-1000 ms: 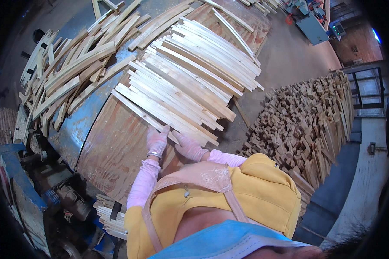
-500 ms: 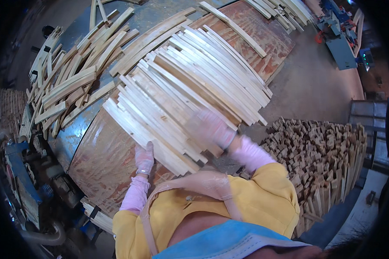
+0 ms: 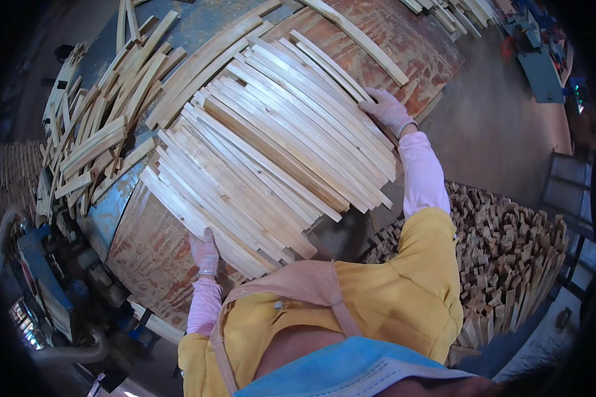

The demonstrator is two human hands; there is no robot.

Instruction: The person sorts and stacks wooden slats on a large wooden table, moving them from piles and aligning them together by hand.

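Observation:
A broad layer of long pale wooden slats (image 3: 271,145) lies side by side across a worn reddish-brown table (image 3: 146,251). My left hand (image 3: 205,250), in a pink glove, presses flat on the near ends of the slats at the table's front left. My right hand (image 3: 387,109), also gloved, reaches far out and rests with spread fingers on the right edge of the slat layer. Neither hand has its fingers wrapped around a slat.
A loose heap of more slats (image 3: 93,132) lies at the left over a blue machine surface (image 3: 109,205). A single slat (image 3: 357,40) lies apart at the far side. A large stack of short wood blocks (image 3: 510,258) fills the floor at the right.
My right hand has moved from near my body out to the far right edge of the slats. My left hand has stayed on the near slat ends.

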